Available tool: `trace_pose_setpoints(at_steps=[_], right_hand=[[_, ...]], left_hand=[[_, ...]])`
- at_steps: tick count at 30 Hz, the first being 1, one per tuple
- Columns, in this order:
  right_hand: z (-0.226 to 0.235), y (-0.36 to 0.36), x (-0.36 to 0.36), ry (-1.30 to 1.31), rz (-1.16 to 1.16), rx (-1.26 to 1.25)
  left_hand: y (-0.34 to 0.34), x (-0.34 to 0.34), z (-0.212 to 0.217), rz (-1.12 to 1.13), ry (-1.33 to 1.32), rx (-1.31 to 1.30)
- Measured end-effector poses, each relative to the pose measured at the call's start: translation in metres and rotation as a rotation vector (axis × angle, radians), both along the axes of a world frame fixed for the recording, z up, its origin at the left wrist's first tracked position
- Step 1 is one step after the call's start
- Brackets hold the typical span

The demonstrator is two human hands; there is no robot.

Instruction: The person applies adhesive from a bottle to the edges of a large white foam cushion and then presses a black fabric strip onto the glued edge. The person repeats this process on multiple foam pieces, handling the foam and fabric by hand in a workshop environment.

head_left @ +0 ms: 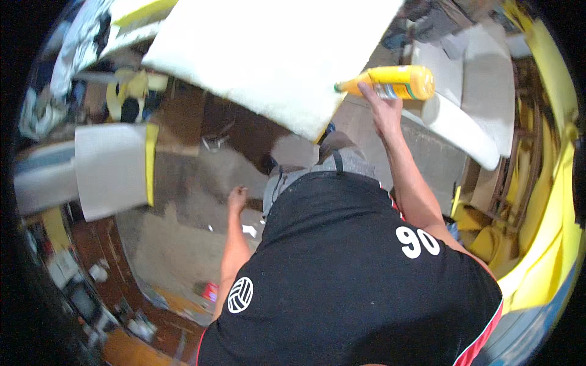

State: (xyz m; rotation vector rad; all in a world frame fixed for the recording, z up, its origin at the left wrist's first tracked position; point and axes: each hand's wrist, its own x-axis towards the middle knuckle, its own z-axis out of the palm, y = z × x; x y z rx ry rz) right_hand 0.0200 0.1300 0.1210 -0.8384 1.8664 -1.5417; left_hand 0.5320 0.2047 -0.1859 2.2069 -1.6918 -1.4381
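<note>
My right hand (384, 110) is wrapped round a yellow-orange bottle (412, 82) with a green tip. The bottle is tipped on its side, its narrow neck pointing left, near the right edge of a big white foam sheet (268, 55). Whether the tip touches the sheet I cannot tell. Down at my left side, my left hand (238, 198) hangs well below the sheet, above the floor. Its fingers look loosely curled and slightly blurred, and nothing shows in them.
Grey padded panels (476, 79) lean at the right, beside yellow foam (555, 244) along the far right edge. A grey panel with a yellow edge (113, 171) sits at the left. White scraps (249, 230) and a red packet (210, 291) lie on the floor.
</note>
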Motion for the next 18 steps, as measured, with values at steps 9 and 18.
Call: trace_pose_setpoints(at_steps=[9,18], right_hand=[[-0.125,0.128,-0.013,-0.689,-0.732,-0.094],[-0.2,0.122,-0.011,-0.972,-0.743,-0.159]], left_hand=[[-0.283,-0.139,0.218,-0.305,0.282,-0.644],[-0.36,-0.32,0.218,-0.823,-0.372,-0.248]])
